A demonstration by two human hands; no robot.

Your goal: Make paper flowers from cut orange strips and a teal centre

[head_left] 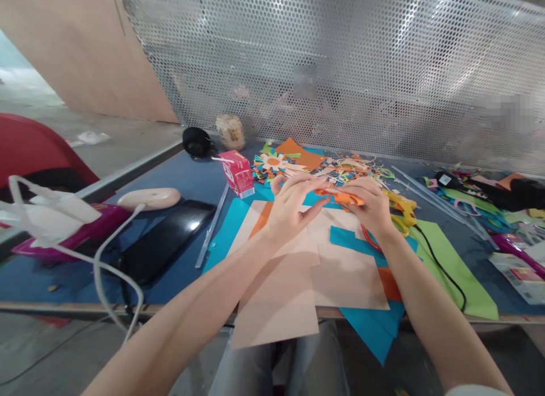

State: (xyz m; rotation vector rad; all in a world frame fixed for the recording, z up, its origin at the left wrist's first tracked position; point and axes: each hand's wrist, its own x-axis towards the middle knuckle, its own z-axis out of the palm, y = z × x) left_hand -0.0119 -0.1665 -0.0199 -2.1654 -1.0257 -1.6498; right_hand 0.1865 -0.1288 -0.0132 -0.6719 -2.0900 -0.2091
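Note:
A folded piece of orange paper is held up above the middle of the table. My right hand pinches it, fingers closed around its right end. My left hand has its fingertips at the left end of the same paper, the thumb curled below; the exact contact is partly hidden. Beneath both hands lie overlapping sheets of pale pink paper and blue paper. Just right of my right hand is a yellow glue gun with a black cord. Red scissor-like handles show beside my right wrist.
Paper scraps and a paper flower lie behind my hands. A pink drink carton, a jar and a black round object stand at the back left. A phone and white cables lie left; green paper right.

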